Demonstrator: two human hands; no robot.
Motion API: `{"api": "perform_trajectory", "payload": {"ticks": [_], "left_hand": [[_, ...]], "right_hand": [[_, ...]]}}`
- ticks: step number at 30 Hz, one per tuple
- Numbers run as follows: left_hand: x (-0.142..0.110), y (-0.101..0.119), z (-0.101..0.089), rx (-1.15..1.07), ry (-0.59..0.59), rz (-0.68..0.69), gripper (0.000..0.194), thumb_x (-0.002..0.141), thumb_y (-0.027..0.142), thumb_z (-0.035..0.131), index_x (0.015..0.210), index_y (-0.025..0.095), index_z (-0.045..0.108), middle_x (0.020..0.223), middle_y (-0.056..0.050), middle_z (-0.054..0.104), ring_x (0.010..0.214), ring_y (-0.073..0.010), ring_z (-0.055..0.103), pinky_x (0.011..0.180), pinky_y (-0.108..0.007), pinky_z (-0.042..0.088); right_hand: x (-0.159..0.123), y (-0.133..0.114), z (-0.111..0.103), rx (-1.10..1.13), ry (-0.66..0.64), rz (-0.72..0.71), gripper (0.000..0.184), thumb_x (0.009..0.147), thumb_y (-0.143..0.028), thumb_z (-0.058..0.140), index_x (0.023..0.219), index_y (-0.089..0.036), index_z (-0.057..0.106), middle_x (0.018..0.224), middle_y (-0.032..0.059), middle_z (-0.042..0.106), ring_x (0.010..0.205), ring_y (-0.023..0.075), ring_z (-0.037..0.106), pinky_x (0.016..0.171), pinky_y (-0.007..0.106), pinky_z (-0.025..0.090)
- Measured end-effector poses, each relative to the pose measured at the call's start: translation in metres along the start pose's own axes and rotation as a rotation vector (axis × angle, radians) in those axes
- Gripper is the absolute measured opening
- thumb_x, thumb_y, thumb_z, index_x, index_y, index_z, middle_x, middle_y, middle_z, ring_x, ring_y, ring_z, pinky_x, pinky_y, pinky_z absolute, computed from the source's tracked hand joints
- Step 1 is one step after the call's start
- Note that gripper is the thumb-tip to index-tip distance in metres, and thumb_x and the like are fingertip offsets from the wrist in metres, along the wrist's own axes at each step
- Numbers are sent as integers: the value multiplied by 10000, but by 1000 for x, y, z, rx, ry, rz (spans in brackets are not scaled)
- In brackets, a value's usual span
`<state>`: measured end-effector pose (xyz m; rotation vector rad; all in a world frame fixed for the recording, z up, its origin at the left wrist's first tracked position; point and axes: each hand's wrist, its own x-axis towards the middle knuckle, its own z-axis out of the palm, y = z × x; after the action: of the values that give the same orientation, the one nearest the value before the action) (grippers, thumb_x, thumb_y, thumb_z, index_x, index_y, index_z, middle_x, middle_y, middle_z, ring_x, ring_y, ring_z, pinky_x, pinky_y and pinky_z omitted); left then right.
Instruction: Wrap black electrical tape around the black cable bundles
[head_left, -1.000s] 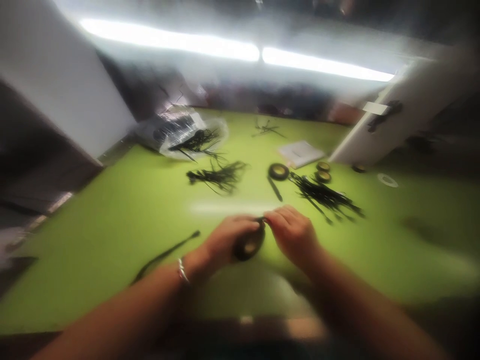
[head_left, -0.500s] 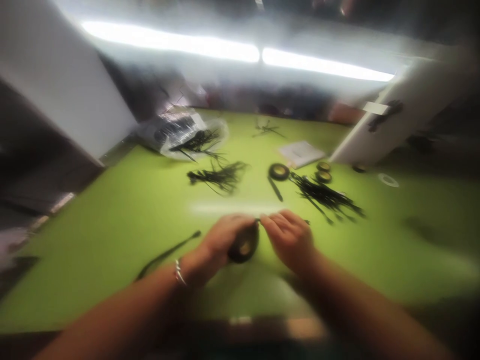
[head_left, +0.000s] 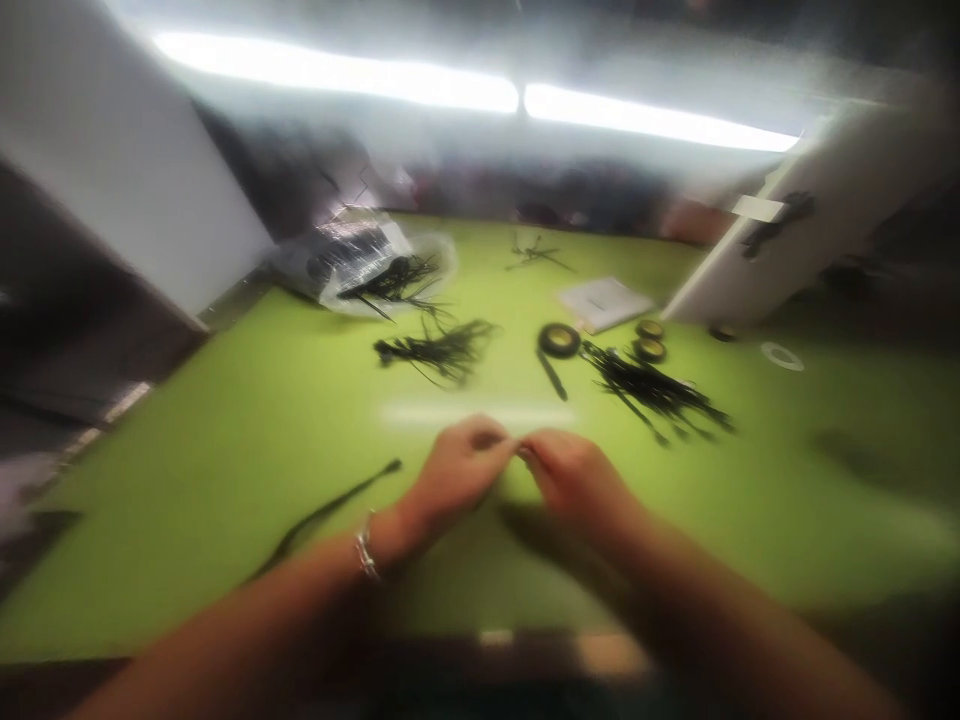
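My left hand and my right hand meet fingertip to fingertip low over the green table, near its front edge. Both have their fingers curled into a pinch. Motion blur hides what, if anything, sits between the fingertips. A dark smear lies under my right wrist, and I cannot tell whether it is a shadow or an object. A bracelet shows on my left wrist. A long black strap lies on the table just left of my left hand.
Two bundles of black ties lie mid-table, with a black tape roll and two smaller rolls between them. A plastic bag of ties, a white booklet and a slanted white board are farther back.
The black tape roll that was in my left hand is no longer visible. Both hands have closed into a tighter pinch and moved slightly up the table.
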<state>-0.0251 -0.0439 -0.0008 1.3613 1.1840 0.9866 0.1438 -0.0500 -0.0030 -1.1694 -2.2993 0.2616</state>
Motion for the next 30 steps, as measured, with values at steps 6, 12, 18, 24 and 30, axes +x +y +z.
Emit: {"api": "perform_trajectory", "payload": {"ticks": [6,12,18,24,30], "left_hand": [[0,2,3,-268,-120,-148,364,692,359,742,976,152,648,859,-60,666,733,-154,586,650,-252,449],[1,-1,-4,-372,-199,-198,237,728,331,708,846,127,693,769,-50,642,665,-133,531,600,-239,397],[2,10,-14,-505,-292,-214,197,739,280,664,818,103,699,784,-59,646,711,-148,545,654,-247,410],[-1,3,2,-669,-275,-238,208,650,175,680,849,119,701,772,-42,643,675,-141,545,640,-249,424],[-3,-14,9,-568,-100,-223,191,710,315,715,789,142,702,656,-12,613,572,-111,513,564,-239,412]], "right_hand": [[1,4,0,-31,176,-68,165,920,-154,434,847,-179,580,747,41,616,697,161,548,656,271,425],[2,9,-2,-284,317,-151,143,916,-158,489,826,-184,598,683,32,580,671,160,506,628,260,409],[3,10,-7,-369,390,-214,59,891,-161,550,885,-172,608,727,42,613,704,165,525,655,267,421],[1,9,0,-167,375,-113,98,897,-154,515,850,-188,594,729,38,624,704,161,549,664,269,438],[-1,0,-2,16,313,-19,184,915,-203,492,746,-204,564,648,4,584,601,127,520,605,247,423]]}}
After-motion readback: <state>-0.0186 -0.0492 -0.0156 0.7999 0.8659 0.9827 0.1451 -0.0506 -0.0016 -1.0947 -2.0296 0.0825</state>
